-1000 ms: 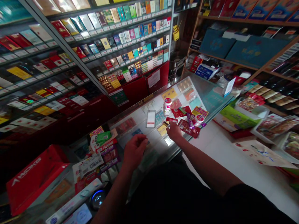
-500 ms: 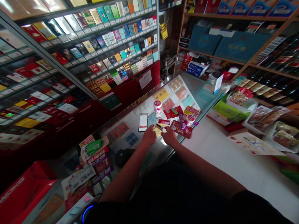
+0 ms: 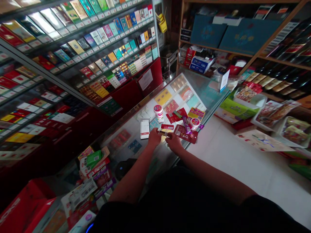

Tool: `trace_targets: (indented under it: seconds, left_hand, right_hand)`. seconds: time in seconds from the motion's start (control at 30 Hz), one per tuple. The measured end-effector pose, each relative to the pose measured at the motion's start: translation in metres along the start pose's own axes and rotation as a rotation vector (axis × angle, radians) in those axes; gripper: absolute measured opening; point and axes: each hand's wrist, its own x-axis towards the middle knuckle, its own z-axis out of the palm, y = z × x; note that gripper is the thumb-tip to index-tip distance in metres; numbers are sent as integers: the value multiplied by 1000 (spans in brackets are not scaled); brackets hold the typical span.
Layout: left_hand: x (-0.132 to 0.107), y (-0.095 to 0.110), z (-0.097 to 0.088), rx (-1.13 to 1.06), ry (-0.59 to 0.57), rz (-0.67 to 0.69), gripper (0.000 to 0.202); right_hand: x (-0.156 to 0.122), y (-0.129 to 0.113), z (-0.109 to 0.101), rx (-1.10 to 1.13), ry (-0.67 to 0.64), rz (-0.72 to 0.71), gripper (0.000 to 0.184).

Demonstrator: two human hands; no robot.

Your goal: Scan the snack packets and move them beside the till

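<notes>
The phone (image 3: 144, 130) lies left of both hands (image 3: 154, 138).

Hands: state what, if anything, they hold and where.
A small packet, one end in the left hand, the other in the right hand.

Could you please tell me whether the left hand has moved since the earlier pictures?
Yes: judged against the smartphone, the left hand has moved right and up in the view, from lower left of it to lower right.

Head height here, one camera looking forward and down, glass table (image 3: 160, 158) near, cigarette shelves (image 3: 156, 34) farther off.
</notes>
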Motion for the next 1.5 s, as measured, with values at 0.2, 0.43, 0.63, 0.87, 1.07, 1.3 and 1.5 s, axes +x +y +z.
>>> trace_targets:
  seconds: [0.2,0.43,0.63,0.87,1.07,1.3,1.5]
  left_hand:
    - [0,-8,5,-120,27,-152,35]
    - [-4,-16,8,-350,30,-234,31]
    - [-14,-13,14,-518,-1,-255,35]
    - [-36,-10,20,-346,-89,-62,23]
    - [-53,-14,8,-202,-23,74,23]
    - [-81,0,-15,-615,-33,-90,42]
    - [-104,10,-47,-824,41,-82,36]
  right_hand:
    - [6,15,6,127,-11,7,36]
    - [8,17,5,360,-48,89,33]
    - [2,9,0,420,-36,100,13]
    - [0,3,-3,399,-61,136,17]
    - [-8,6,-11,422,-90,127,10]
    - [-27,-14,-29,642,-107,158,23]
    - [-44,-32,-44,677,-90,75,40]
